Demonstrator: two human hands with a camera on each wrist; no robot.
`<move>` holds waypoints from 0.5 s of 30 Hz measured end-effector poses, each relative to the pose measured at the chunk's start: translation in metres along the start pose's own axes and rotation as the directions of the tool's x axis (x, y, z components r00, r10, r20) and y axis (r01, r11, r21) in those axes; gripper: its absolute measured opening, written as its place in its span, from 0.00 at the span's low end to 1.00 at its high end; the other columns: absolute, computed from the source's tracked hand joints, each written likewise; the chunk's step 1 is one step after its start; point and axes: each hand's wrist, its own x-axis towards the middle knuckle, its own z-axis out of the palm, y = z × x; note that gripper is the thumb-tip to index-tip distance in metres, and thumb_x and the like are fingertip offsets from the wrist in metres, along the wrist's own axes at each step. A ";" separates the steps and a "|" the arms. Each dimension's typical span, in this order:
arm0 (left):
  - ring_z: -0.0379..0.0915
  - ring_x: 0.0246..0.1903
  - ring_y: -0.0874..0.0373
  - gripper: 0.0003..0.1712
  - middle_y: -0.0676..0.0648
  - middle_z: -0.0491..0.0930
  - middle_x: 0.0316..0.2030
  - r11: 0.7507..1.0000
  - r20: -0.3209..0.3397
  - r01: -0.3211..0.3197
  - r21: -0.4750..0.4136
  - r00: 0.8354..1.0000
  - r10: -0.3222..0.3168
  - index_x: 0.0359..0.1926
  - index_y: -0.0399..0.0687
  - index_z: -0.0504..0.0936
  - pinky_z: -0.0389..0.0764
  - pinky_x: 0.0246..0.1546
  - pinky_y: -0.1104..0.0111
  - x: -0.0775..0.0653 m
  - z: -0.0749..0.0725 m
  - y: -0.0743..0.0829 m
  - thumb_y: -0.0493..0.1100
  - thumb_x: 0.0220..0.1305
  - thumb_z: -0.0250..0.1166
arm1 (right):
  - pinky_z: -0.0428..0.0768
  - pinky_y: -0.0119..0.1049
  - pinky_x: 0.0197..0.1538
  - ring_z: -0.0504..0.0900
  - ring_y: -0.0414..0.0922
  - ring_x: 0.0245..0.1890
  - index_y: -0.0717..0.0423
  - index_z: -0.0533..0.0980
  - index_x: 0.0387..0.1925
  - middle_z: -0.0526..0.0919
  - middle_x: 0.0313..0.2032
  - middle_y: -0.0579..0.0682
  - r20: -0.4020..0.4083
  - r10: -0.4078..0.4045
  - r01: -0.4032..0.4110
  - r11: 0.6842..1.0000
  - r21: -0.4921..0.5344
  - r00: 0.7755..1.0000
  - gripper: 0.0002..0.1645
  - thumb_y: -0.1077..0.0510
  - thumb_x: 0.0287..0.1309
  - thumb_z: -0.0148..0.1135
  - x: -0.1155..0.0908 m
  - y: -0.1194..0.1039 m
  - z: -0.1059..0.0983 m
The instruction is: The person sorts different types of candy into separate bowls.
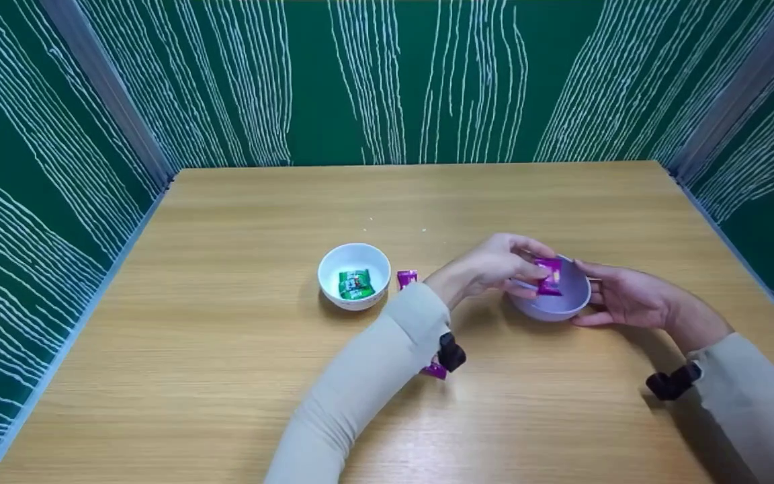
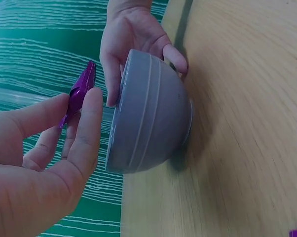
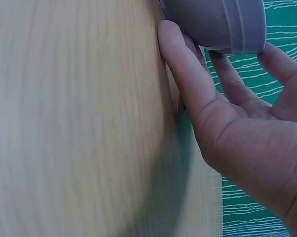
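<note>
My left hand [image 1: 494, 265] pinches a purple-wrapped candy [image 1: 549, 277] between thumb and fingers, over the near-left part of a lilac bowl [image 1: 555, 310]. The left wrist view shows the candy [image 2: 80, 94] edge-on, just outside the bowl's rim [image 2: 120, 118]. On the bowl's right side, my right hand [image 1: 635, 299] holds it, thumb at the rim and fingers spread along the outer wall. From the right wrist, the little finger [image 3: 180, 54] lies low by the table, against the bowl's underside [image 3: 207, 24]. The bowl stands upright on its foot.
A white bowl [image 1: 328, 286] with green-wrapped candies [image 1: 356, 285] inside stands left of my left forearm. More purple candies lie on the wooden table [image 1: 192, 336]: one [image 1: 407, 277] beside that bowl, another [image 1: 435, 370] partly under the left sleeve. Green patterned panels [image 1: 333, 81] enclose the table.
</note>
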 end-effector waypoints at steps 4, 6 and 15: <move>0.83 0.39 0.52 0.15 0.45 0.82 0.41 1.000 -0.021 0.015 0.008 1.000 -0.015 0.47 0.44 0.86 0.89 0.37 0.63 0.005 0.006 0.002 0.25 0.65 0.65 | 0.70 0.58 0.68 0.77 0.47 0.61 0.39 0.71 0.62 0.77 0.60 0.48 -0.011 -0.003 0.003 1.000 0.004 1.000 0.20 0.41 0.79 0.42 0.000 0.000 0.000; 0.83 0.38 0.52 0.15 0.46 0.82 0.40 1.000 -0.037 0.017 0.023 0.999 -0.017 0.46 0.44 0.86 0.88 0.37 0.63 0.007 0.007 0.002 0.25 0.65 0.64 | 0.70 0.57 0.68 0.77 0.47 0.61 0.39 0.70 0.63 0.77 0.61 0.48 -0.018 0.002 -0.002 1.000 0.006 1.000 0.20 0.40 0.79 0.43 0.000 0.000 0.000; 0.83 0.35 0.54 0.15 0.47 0.80 0.39 0.995 -0.115 0.001 0.103 0.993 0.011 0.44 0.48 0.86 0.88 0.34 0.65 0.012 0.013 0.001 0.25 0.65 0.64 | 0.69 0.57 0.69 0.77 0.48 0.62 0.38 0.70 0.63 0.76 0.61 0.48 0.001 0.013 -0.013 1.000 0.013 1.000 0.20 0.40 0.79 0.42 0.000 0.000 -0.002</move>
